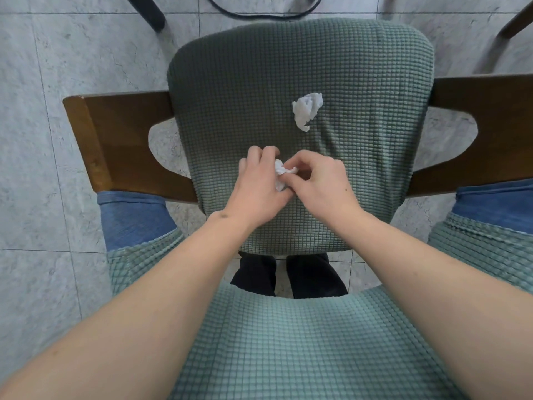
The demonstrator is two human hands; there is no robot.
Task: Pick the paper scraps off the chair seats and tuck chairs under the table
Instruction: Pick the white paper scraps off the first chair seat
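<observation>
A small scrap (281,172) sits pinched between both hands, the left hand (259,192) and right hand (321,183) gripping it together over the near part of the green seat (360,174). A bigger scrap (306,109) lies farther back on the seat, right of centre, apart from the hands.

**Grey tiled floor, dark legs at the far edge**

Pale grey marbled floor tiles (57,67) with thin grout lines fill the surroundings. A dark furniture leg (148,11) stands at eleven o'clock, a black cable (259,14) loops at twelve, and another brown leg (516,23) sits at one o'clock.
</observation>
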